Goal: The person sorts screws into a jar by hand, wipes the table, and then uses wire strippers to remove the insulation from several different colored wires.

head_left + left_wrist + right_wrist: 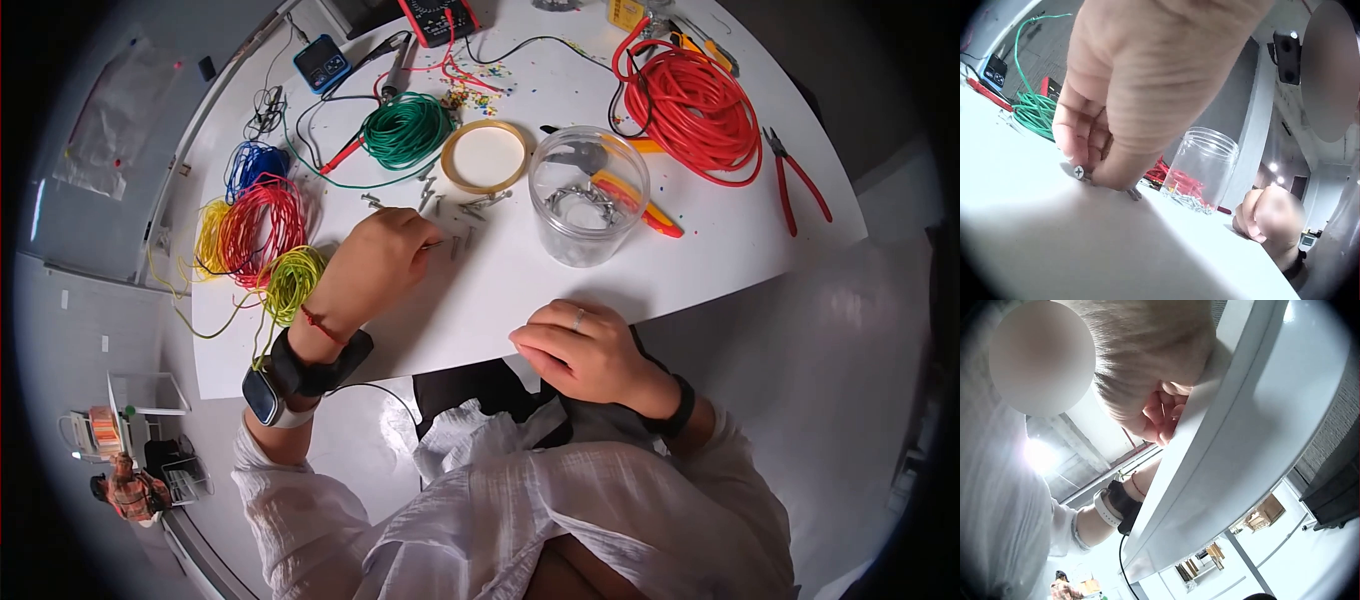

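Note:
My left hand [372,262] reaches low over the white table, thumb and fingers pinching a screw [1079,172]; its cross-slotted head shows beside the fingertips in the left wrist view. More loose screws [427,192] lie around and beyond that hand. To its right stands a clear plastic jar [578,248], lidless, with several screws in the bottom. My right hand [588,350] rests at the table's near edge, fingers loosely curled and nothing seen in them. The right wrist view shows those curled fingers [1165,415] against the edge.
Coils of yellow-green [293,283], pink-red [240,235] and green wire [405,130] lie left and behind. A tape ring [447,165] sits behind the screws. Red cable [690,115], red-handled pliers [785,195] and a red multimeter [437,30] lie farther out. Another person [133,492] is in the background.

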Available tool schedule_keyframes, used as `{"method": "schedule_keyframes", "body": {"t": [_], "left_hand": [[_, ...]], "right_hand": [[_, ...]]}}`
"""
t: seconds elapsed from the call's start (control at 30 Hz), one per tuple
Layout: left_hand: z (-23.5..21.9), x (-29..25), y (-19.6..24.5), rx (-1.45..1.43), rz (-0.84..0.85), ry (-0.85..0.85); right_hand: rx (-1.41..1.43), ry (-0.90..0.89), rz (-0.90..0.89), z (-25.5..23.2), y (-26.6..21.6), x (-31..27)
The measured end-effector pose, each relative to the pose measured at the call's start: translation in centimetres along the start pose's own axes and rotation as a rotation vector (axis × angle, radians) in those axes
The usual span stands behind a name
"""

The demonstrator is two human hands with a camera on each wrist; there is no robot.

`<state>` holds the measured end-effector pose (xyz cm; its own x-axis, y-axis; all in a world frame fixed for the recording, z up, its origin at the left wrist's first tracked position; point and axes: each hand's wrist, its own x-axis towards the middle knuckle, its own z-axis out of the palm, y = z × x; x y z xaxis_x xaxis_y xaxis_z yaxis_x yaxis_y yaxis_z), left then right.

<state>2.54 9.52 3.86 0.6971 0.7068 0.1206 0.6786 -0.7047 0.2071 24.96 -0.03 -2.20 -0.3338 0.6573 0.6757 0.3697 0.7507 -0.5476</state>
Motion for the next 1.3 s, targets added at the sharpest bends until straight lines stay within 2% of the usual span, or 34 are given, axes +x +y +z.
{"method": "schedule_keyframes", "body": {"t": [0.17, 0.27, 0.33, 0.4, 0.47, 0.53, 0.6, 0.67, 0.73, 0.77, 0.8, 0.87, 0.93, 1.03, 1.17, 1.3], "left_hand": [[-0.2, -0.5, -0.3, 0.015, -0.058, 0.006], [-1.8, -0.5, 0.5, -0.039, -0.101, 0.078], [-4.0, 0.2, 2.7, -0.175, -0.165, 0.354], [-5.8, 1.5, 4.6, -0.199, -0.063, 0.483], [-6.4, 3.8, 6.6, -0.331, 0.128, 0.552], [-5.6, 6.4, 7.9, -0.279, 0.342, 0.518], [-4.6, 7.7, 8.3, -0.203, 0.342, 0.327], [-3.8, 8.0, 7.8, -0.161, 0.361, 0.393], [-4.3, 6.6, 6.8, -0.159, 0.264, 0.486], [-4.8, 5.3, 6.4, -0.099, 0.177, 0.517], [-4.8, 4.2, 6.1, -0.204, 0.035, 0.525], [-4.0, 2.3, 4.0, -0.147, -0.181, 0.411], [-2.1, 1.2, 1.7, -0.135, -0.263, 0.263], [0.1, 1.1, -0.6, 0.03, -0.181, 0.287], [1.2, 1.5, -2.1, 0.188, -0.249, 0.271], [1.1, 1.1, -2.5, 0.296, -0.238, 0.26]], "right_hand": [[0.022, -0.036, 0.017, -0.1, 0.1, -0.2], [0.019, -0.016, 0.013, 0.1, 0.1, -0.1], [0.01, -0.002, 0.015, 0.2, 0.0, 0.0], [0.006, 0.008, 0.007, 0.2, 0.0, 0.0], [-0.004, -0.003, -0.002, 0.1, -0.1, 0.1], [-0.017, -0.007, -0.012, 0.1, -0.1, 0.1], [-0.021, -0.038, 0.043, 0.1, -0.2, -0.2], [-0.009, -0.03, 0.024, 0.0, -0.1, -0.2], [0.009, -0.005, 0.021, -0.1, 0.1, -0.3], [0.019, -0.016, 0.017, -0.1, 0.1, -0.3], [0.031, -0.032, 0.01, -0.1, 0.2, -0.4], [0.036, -0.012, 0.015, 0.0, 0.2, -0.4], [0.045, 0.002, 0.014, 0.2, 0.1, -0.4], [0.029, -0.013, 0.027, 0.4, 0.0, -0.4], [0.006, -0.006, 0.015, 0.2, 0.1, -0.4], [0.005, 0.002, 0.012, 0.2, 0.1, -0.4]]}}
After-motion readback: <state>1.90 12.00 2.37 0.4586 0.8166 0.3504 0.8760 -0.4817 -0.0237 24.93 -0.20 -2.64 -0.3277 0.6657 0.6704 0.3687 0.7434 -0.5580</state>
